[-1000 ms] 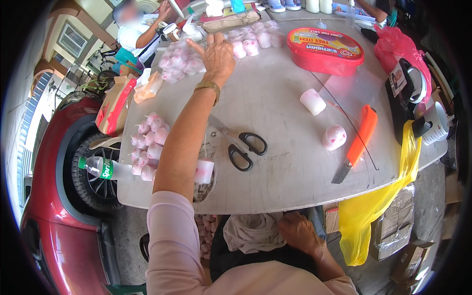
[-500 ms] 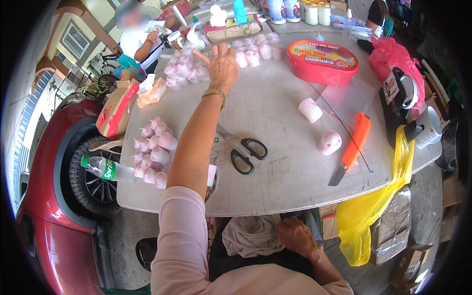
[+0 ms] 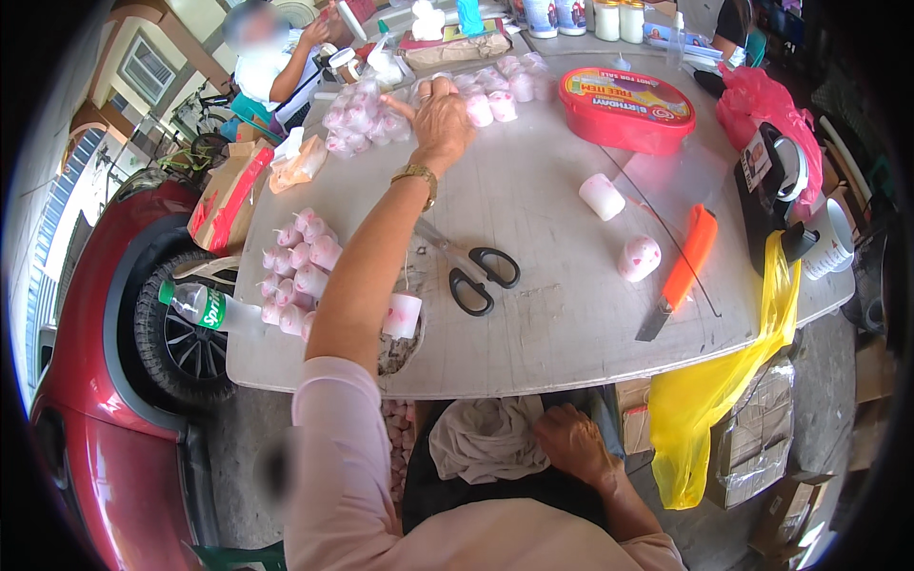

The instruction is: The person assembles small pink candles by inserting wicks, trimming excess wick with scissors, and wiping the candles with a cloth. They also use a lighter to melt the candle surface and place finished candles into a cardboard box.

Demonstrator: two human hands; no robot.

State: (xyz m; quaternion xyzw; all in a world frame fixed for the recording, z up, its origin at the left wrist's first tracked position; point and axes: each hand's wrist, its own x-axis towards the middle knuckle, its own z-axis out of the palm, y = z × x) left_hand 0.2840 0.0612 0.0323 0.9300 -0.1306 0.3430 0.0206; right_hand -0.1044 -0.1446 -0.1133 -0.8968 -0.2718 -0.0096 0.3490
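My left hand (image 3: 442, 126), with a gold watch at the wrist, reaches to the far side of the table. Its thumb is spread from the bent fingers, which touch or hover over rows of small white-and-pink candles (image 3: 490, 107); the fingertips are partly hidden. Beside the thumb lies a plastic-covered cluster of similar candles (image 3: 357, 122). My right hand (image 3: 574, 443) rests on my lap, fingers loosely laid against a crumpled beige cloth (image 3: 484, 443). Another candle group (image 3: 303, 262) stands left of my forearm, and a single candle (image 3: 402, 316) stands to its right.
Black-handled scissors (image 3: 483, 279) lie mid-table. To the right are two loose candles (image 3: 602, 197), an orange cutter knife (image 3: 689, 262) and a red oval tub (image 3: 628, 112). A yellow plastic bag (image 3: 700, 419) hangs off the edge. A bottle (image 3: 205, 306) lies left. Another person (image 3: 271, 71) sits across.
My left hand has shifted slightly right among the far candles. My forearm has moved left, uncovering more of the single candle. The person across has raised a hand. My right hand stays put.
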